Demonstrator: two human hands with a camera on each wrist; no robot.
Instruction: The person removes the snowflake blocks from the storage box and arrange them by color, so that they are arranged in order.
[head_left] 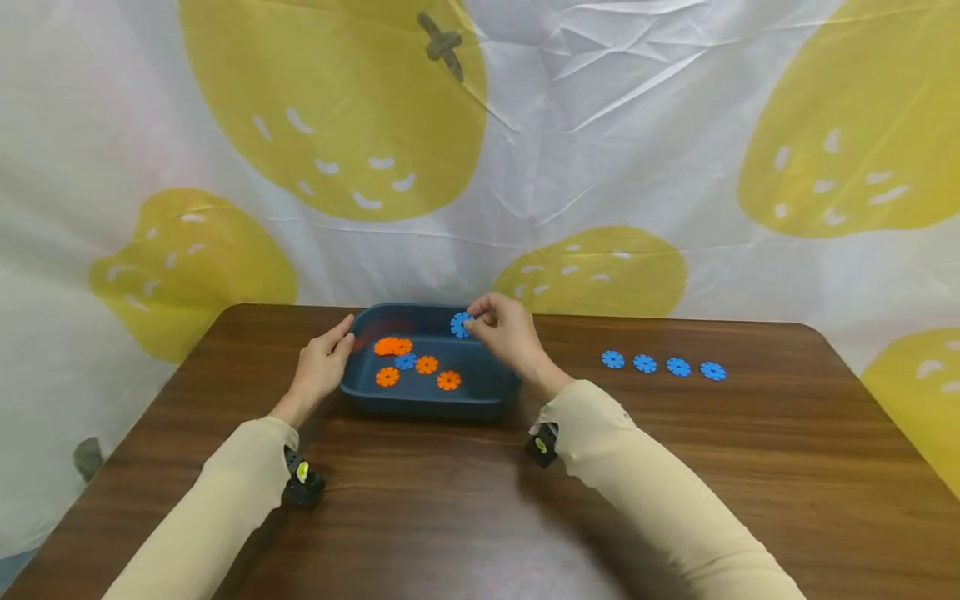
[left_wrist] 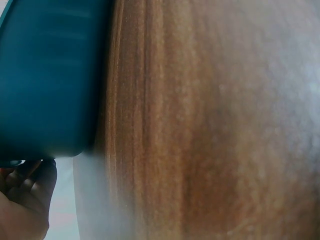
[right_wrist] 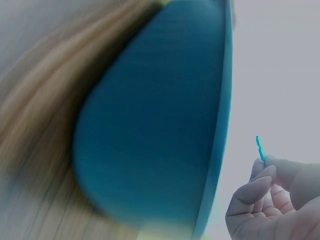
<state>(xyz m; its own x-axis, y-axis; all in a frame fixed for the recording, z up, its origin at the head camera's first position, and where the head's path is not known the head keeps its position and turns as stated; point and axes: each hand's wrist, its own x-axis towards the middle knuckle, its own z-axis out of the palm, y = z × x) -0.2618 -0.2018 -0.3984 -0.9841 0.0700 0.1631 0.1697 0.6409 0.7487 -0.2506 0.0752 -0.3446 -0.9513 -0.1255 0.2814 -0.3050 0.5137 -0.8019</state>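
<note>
I judge blue notched plastic disc (head_left: 457, 322) light, stiff, slick; right hand (head_left: 508, 332) pinches edge, best hold. Left hand (head_left: 320, 364) grips dark-blue rectangular plastic tray (head_left: 431, 407) below pinching fingertips.

the worktop (head_left: 420, 500) shows wood grain under a soft sheen; the tray (head_left: 427, 407) looks like smooth, satin plastic, the discs (head_left: 448, 381) matt plastic; the backdrop (head_left: 540, 150) is creased cloth, the sleeves (head_left: 202, 508) matt fabric.

Blue slotted disc (head_left: 458, 326) is pinched above dark-blue tray (head_left: 431, 407); orange discs (head_left: 448, 381) and another blue disc (head_left: 405, 361) scattered inside; four blue discs (head_left: 645, 363) lined up at right.
</note>
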